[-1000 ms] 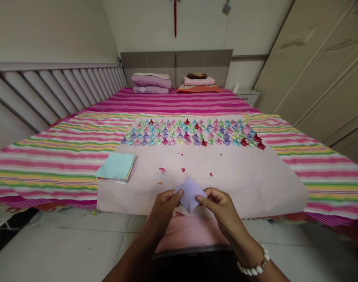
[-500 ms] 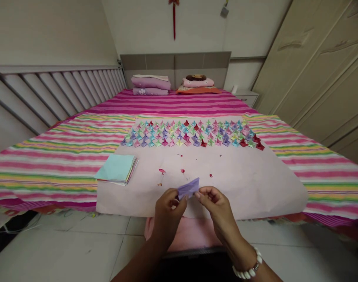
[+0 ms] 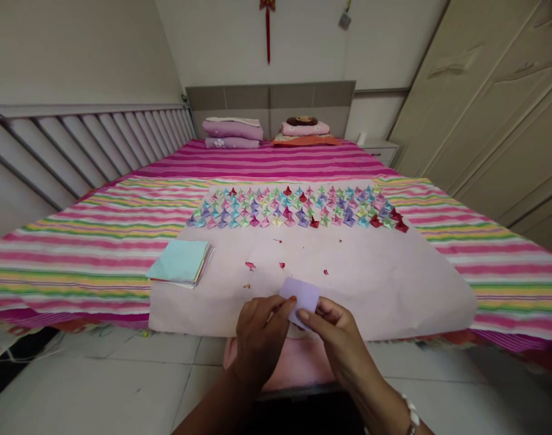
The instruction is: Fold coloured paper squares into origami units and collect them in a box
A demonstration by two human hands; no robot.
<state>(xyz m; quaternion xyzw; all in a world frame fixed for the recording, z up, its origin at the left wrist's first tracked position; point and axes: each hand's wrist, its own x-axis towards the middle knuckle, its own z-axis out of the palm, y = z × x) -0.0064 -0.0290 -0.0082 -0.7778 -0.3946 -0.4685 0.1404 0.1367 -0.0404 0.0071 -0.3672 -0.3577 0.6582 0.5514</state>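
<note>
Head view: folded purple paper [image 3: 306,295] at lower centre of frame, pinched by left hand [image 3: 260,338] and right hand [image 3: 346,345].
Left hand nearly closed at the paper's left side, thumb laid on its face; right hand closed at the lower right corner, thumb in front, fingers curled behind. Small red scraps [image 3: 282,265] lie mid-frame on a pale sheet [image 3: 393,290]; a paper stack [image 3: 179,261], light blue on top, sits centre left. Multicoloured folded pieces [image 3: 287,213] stand in rows above centre. Striped bed [image 3: 76,260] beneath.
</note>
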